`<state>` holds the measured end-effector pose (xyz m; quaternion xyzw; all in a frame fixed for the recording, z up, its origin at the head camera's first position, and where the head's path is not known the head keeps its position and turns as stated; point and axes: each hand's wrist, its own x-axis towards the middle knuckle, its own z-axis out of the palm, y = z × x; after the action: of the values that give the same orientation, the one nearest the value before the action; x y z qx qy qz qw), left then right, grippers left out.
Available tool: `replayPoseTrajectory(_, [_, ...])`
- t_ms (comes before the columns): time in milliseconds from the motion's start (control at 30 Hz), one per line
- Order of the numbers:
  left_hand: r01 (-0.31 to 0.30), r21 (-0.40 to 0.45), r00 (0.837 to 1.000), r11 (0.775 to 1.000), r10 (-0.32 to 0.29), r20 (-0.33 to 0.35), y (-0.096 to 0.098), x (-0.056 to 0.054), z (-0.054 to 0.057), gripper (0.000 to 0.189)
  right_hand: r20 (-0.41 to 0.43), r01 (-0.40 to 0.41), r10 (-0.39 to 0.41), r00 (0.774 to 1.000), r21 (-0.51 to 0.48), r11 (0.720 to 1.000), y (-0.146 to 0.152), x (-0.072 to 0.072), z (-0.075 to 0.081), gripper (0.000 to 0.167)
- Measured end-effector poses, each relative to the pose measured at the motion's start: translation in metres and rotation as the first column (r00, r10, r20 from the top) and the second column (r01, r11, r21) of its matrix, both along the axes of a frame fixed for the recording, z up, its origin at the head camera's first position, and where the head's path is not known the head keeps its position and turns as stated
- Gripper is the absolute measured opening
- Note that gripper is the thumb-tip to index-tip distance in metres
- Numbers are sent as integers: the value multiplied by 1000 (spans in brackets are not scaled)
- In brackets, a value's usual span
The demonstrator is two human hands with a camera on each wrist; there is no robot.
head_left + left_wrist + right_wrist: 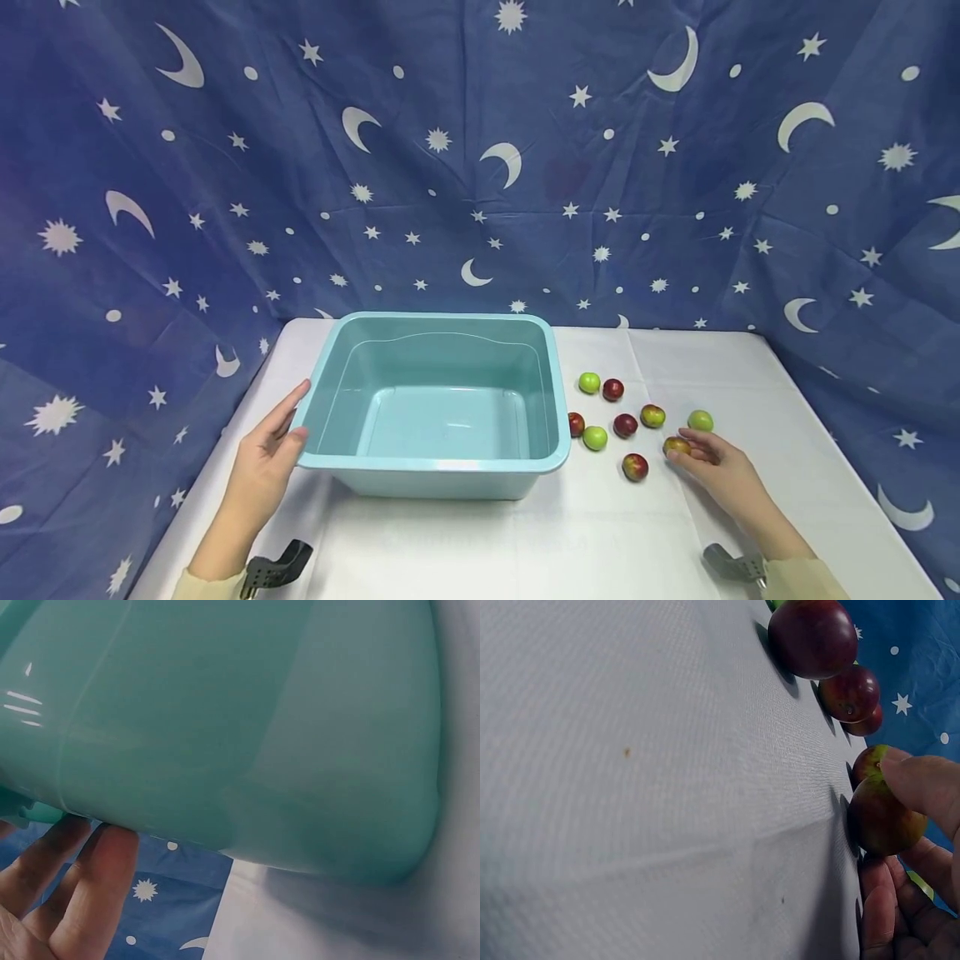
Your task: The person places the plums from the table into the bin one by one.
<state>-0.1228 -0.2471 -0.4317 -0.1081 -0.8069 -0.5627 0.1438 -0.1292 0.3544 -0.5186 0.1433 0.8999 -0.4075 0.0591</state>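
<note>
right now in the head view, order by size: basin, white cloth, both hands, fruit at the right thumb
1. White cloth
2. Basin
3. Left hand and right hand: too alike to rank
4. That fruit

The head camera is looking forward and down from above, taking in the whole blue-green tub [435, 486], the white table [420, 550] and the starry cloth [480, 167] behind. The left wrist camera is facing the tub's side very closely, its picture lying sideways; both these views are showing the left hand [258, 467]. The right wrist camera, also turned sideways, is looking low across the table, sharing the right hand [716, 471] and nearby fruit [635, 467] with the head view.
</note>
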Motion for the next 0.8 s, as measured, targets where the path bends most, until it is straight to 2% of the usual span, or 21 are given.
replayPoseTrajectory(267, [4,7,1000,1000,-4,-11,-1,0,1,51,20,10,-11,1000,23,1000,1,-1,-3,86])
replayPoseTrajectory(433, [-6,9,1000,1000,6,4,-1,1,2,53,10,6,-6,1000,22,1000,-1,0,1,79])
replayPoseTrajectory(600, [-5,15,1000,1000,5,15,0,1,1,54,12,-13,13,1000,8,1000,2,-1,4,80])
replayPoseTrajectory(800, [-7,8,1000,1000,7,20,1,2,1,53,-8,-46,46,999,-40,998,7,-7,16,79])
